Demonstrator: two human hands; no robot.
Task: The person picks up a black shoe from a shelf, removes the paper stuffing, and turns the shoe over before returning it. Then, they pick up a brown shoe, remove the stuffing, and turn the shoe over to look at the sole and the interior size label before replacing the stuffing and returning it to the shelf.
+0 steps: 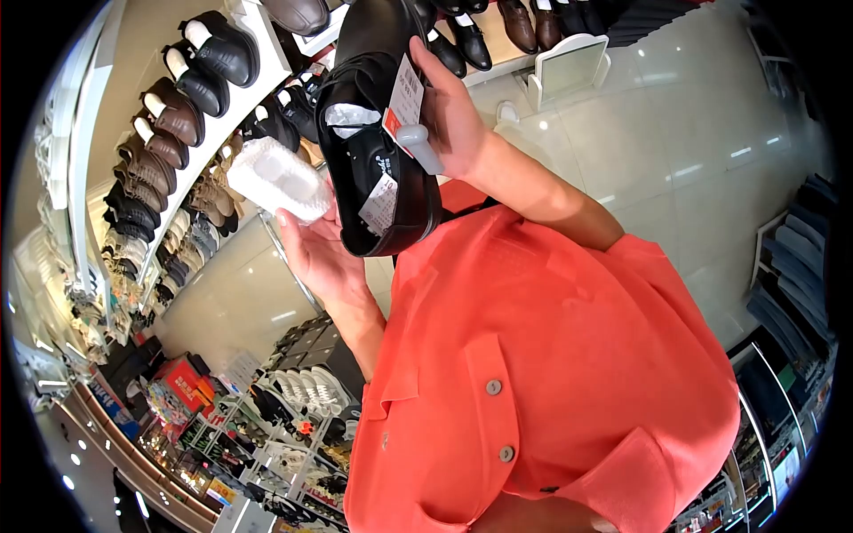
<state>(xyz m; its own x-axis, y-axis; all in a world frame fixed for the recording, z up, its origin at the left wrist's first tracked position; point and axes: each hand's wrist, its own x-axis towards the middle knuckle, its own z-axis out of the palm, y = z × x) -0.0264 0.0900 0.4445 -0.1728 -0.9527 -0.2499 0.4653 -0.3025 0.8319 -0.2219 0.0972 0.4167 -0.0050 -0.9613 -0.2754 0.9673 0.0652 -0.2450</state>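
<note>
My right hand (455, 124) grips a black lace-up leather shoe (416, 209) by its side, its heel towards me and its opening facing up. A white-and-red price tag (406, 93) and a grey security tag (419, 147) hang at its edge. Inside are some white paper (351, 117) and a printed label (380, 204). Just left of the shoe, my left hand (322, 258) is closed around a white, crumpled-looking shoe stuffing (280, 180). Its fingertips are partly hidden behind the stuffing and the shoe.
Curved white shelves with rows of shoes (162, 142) rise on the left. More dark shoes (469, 40) line a ledge ahead, beside a low floor mirror (571, 71). Folded jeans (795, 258) are stacked at right. Lower left stands a rack of sneakers (306, 391).
</note>
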